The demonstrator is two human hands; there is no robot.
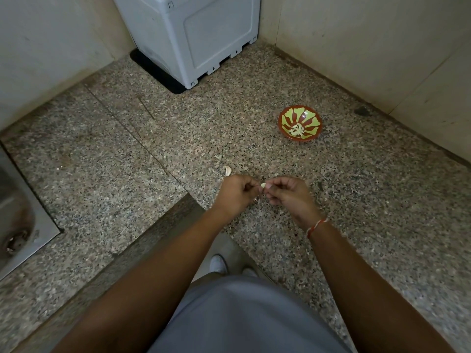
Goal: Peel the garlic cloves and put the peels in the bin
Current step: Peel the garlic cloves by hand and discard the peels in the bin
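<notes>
Garlic clove (263, 185) pinched by left hand (235, 193) and right hand (288, 193) | above counter (356, 200) inner corner

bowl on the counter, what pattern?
Bowl: red-brown with green petal-like stripes fanning from the centre. Head view.

open counter (153, 154) ahead, bowl (300, 126) right, grey appliance (193, 34) blocking corner
</notes>
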